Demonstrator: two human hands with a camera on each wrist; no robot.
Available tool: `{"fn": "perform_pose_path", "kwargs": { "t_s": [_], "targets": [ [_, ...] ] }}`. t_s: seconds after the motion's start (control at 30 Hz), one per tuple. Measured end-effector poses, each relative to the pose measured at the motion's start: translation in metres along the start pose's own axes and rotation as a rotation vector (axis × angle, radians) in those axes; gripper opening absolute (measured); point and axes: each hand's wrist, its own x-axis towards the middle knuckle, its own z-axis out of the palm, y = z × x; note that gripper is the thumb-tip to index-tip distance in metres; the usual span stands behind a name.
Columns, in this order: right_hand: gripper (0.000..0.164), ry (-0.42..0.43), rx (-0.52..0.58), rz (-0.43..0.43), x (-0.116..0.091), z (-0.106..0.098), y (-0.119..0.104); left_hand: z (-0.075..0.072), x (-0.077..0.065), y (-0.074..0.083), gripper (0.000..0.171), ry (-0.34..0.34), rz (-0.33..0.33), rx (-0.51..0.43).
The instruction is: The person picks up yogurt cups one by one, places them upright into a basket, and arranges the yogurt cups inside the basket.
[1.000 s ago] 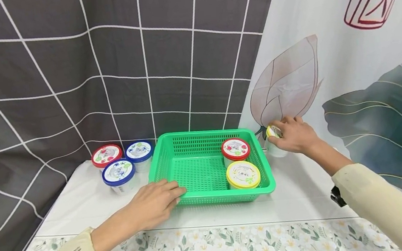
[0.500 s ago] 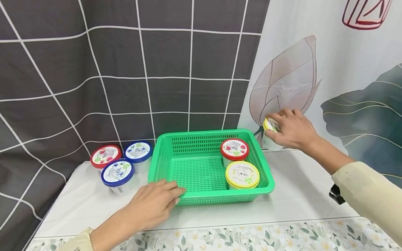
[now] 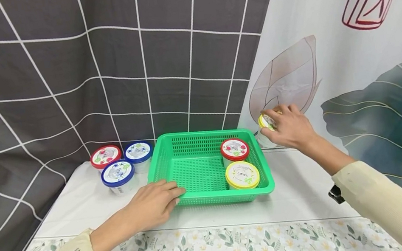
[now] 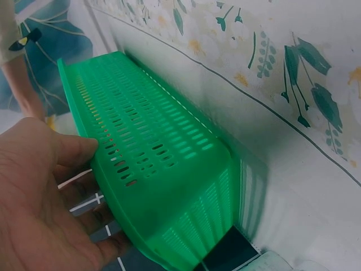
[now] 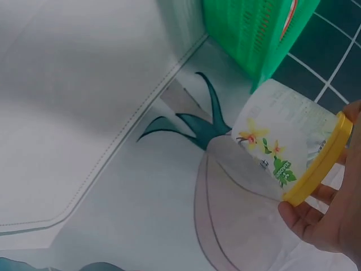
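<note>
My right hand (image 3: 290,128) grips a white tub by its yellow lid (image 5: 322,164), just beyond the basket's right end. Yellow flowers and green leaves are printed on the tub's side (image 5: 276,138). With thumb outside and fingers over the rim, my left hand (image 3: 158,202) holds the green plastic basket (image 3: 203,196) at its front left corner. Inside the basket, at its right end, a red-lidded tub (image 3: 234,149) stands behind another yellow-lidded tub (image 3: 242,175). In the left wrist view, the thumb (image 4: 79,149) presses the basket's slotted outer wall.
Left of the basket stand a red-lidded tub (image 3: 106,156) and two blue-lidded tubs, one behind (image 3: 138,151) and one in front (image 3: 117,173). A dark grid-patterned curtain (image 3: 118,60) and a white printed cloth (image 3: 323,5) hang behind. A floral cloth (image 3: 218,247) covers the table's front.
My right hand has lifted the yellow-lidded tub slightly and shifted it left, closer to the basket's back right corner. My left hand has stayed on the basket rim.
</note>
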Motion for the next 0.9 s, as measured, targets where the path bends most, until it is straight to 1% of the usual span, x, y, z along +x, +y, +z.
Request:
{"fn": "perform_pose_path", "kwargs": {
  "t_s": [0.23,0.5,0.73,0.9],
  "targets": [
    [0.066,0.045,0.010,-0.034,-0.002,0.000,-0.011,0.000,0.000,0.001,0.029,-0.004,-0.001,-0.006],
    [0.067,0.044,0.013,-0.063,-0.003,0.003,-0.022,0.002,0.000,0.000,0.029,-0.009,-0.013,-0.010],
    [0.067,0.054,0.023,-0.114,-0.005,0.004,-0.031,0.003,-0.001,0.000,0.029,-0.006,-0.018,-0.007],
    [0.067,0.050,0.035,-0.136,-0.006,0.003,-0.040,0.004,-0.001,-0.001,0.028,-0.007,-0.025,-0.002]
  ]
}}
